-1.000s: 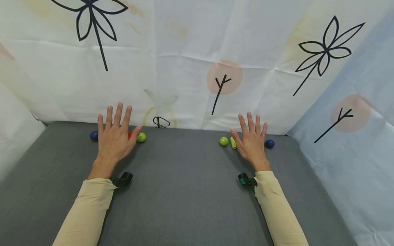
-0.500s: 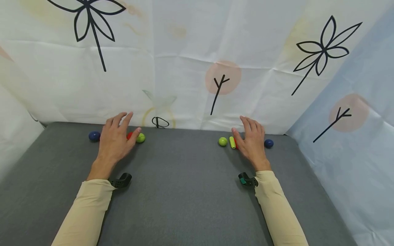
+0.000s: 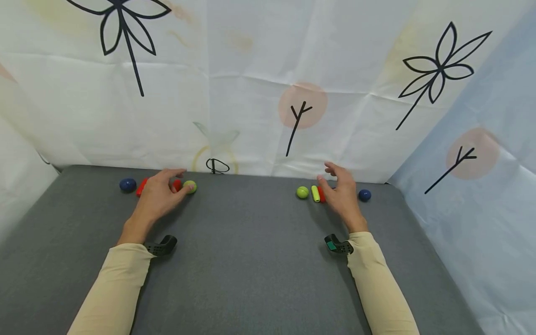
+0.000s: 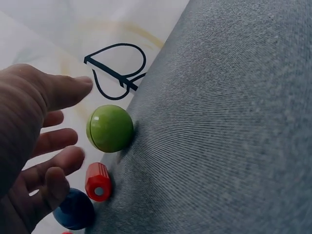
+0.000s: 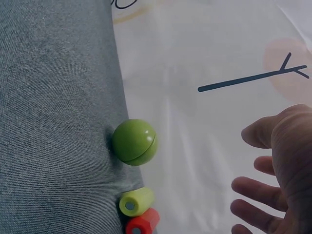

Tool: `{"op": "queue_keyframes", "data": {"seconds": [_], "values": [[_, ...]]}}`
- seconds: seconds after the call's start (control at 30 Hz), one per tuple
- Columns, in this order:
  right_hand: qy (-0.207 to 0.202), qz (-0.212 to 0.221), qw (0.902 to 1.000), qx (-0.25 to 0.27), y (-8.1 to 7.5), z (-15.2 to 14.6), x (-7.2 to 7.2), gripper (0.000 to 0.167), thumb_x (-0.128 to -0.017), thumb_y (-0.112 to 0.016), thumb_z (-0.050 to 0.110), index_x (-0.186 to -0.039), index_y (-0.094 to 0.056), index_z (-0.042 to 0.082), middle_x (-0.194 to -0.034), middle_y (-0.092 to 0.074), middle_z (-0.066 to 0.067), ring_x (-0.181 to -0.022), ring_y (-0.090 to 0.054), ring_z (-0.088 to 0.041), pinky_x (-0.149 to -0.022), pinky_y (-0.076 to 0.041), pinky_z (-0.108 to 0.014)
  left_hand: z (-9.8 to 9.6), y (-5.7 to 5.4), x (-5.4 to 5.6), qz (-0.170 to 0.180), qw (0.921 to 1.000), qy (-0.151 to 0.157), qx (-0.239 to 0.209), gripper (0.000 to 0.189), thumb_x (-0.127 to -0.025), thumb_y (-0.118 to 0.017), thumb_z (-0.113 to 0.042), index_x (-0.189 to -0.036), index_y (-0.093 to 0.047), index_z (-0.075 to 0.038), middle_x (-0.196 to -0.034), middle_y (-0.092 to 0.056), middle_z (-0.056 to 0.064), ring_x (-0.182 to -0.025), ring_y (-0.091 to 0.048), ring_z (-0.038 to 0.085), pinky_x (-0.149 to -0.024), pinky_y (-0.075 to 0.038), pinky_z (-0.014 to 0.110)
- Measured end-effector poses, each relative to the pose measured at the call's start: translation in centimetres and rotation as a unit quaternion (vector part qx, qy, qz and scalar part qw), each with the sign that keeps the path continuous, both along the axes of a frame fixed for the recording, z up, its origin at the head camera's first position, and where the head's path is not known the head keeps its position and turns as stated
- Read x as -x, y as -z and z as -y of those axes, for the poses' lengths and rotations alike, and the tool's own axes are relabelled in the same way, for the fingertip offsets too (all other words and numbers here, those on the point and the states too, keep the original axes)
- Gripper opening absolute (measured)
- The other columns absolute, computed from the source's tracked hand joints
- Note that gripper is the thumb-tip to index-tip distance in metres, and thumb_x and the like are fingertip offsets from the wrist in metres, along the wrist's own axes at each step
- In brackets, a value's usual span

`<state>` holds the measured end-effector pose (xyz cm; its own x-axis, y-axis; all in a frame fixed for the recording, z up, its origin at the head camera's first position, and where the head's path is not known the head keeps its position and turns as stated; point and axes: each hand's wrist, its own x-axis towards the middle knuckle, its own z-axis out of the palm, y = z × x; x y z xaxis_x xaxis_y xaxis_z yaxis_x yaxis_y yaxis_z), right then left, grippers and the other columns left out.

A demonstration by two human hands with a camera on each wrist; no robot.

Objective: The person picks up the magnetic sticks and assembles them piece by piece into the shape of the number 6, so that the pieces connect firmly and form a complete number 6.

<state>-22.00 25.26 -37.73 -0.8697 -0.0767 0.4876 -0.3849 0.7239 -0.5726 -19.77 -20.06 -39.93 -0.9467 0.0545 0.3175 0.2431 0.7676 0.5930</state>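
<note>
My left hand [image 3: 157, 195] hovers above a row of small things at the back of the table, its fingers loosely bent around nothing. By its thumb is a green ball [image 4: 109, 128]; beside that lie a red faceted cylinder [image 4: 98, 183] and a dark blue ball [image 4: 74, 209]. In the head view a red piece [image 3: 141, 187] and another blue ball [image 3: 127, 185] show left of the hand. My right hand [image 3: 341, 195] hovers with bent, spread fingers, touching nothing. Left of it are a green ball [image 5: 135, 142], a yellow-green cylinder [image 5: 137, 201] and a red cylinder [image 5: 143, 222].
A dark blue ball [image 3: 364, 195] lies right of the right hand. The grey table [image 3: 251, 260] meets a white printed cloth [image 3: 247, 107] just behind the rows. Another cloth panel [image 3: 473, 209] bounds the right side. Dark bands [image 3: 161, 245] are on both wrists.
Both hands have gone from flat, outstretched fingers to bent ones, lowered toward the rows. Red pieces that the hands covered now show more. The small things have stayed in place.
</note>
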Motion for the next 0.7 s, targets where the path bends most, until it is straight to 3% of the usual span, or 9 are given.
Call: {"op": "queue_keyframes", "data": {"seconds": [0.13, 0.37, 0.43, 0.57, 0.7], "values": [[-0.003, 0.024, 0.9993, 0.028, -0.1, -0.2, 0.0, 0.043, -0.099, -0.066, 0.014, -0.138, -0.058, -0.002, -0.125, -0.061, -0.024, -0.118, -0.053, -0.041, -0.098, -0.042, -0.057, 0.1, 0.2, 0.2, 0.036, 0.9993, 0.002, -0.007, 0.053, -0.093, -0.076, -0.032, -0.133, -0.063, 0.0, -0.08, -0.057, 0.012, -0.061, -0.046, 0.021, -0.055, -0.036, 0.035], [-0.004, 0.065, 0.9953, 0.071, -0.1, -0.4, 0.1, 0.039, -0.1, -0.065, 0.015, -0.135, -0.061, -0.002, -0.123, -0.064, -0.022, -0.112, -0.059, -0.038, -0.095, -0.047, -0.052, 0.3, 0.8, 0.5, 0.058, 0.9983, 0.004, -0.004, 0.053, -0.091, -0.078, -0.03, -0.132, -0.065, 0.001, -0.072, -0.05, 0.01, -0.06, -0.032, 0.019, -0.053, -0.025, 0.033], [-0.006, 0.072, 0.9943, 0.079, -0.2, -0.5, 0.2, 0.038, -0.1, -0.065, 0.014, -0.134, -0.061, -0.002, -0.121, -0.065, -0.022, -0.11, -0.06, -0.037, -0.094, -0.047, -0.05, 0.4, 1.0, 0.6, 0.058, 0.9983, 0.003, -0.005, 0.052, -0.091, -0.078, -0.029, -0.131, -0.066, 0.001, -0.073, -0.055, 0.013, -0.06, -0.03, 0.019, -0.054, -0.023, 0.033], [-0.011, 0.081, 0.992, 0.096, -0.3, -0.9, 0.2, 0.037, -0.1, -0.065, 0.013, -0.134, -0.062, -0.003, -0.119, -0.065, -0.023, -0.108, -0.06, -0.036, -0.094, -0.045, -0.048, 0.4, 1.4, 0.6, 0.058, 0.9983, 0.002, -0.009, 0.051, -0.091, -0.079, -0.027, -0.131, -0.066, 0.001, -0.094, -0.066, 0.025, -0.062, -0.035, 0.02, -0.054, -0.025, 0.033], [-0.009, 0.092, 0.9897, 0.109, -0.3, -1.5, 0.3, 0.038, -0.1, -0.065, 0.014, -0.134, -0.061, -0.004, -0.119, -0.065, -0.024, -0.108, -0.059, -0.036, -0.098, -0.044, -0.05, 0.4, 1.7, 0.6, 0.059, 0.9981, -0.001, -0.017, 0.05, -0.091, -0.079, -0.025, -0.132, -0.065, 0.002, -0.1, -0.069, 0.026, -0.055, -0.054, 0.018, -0.052, -0.037, 0.033]]}}
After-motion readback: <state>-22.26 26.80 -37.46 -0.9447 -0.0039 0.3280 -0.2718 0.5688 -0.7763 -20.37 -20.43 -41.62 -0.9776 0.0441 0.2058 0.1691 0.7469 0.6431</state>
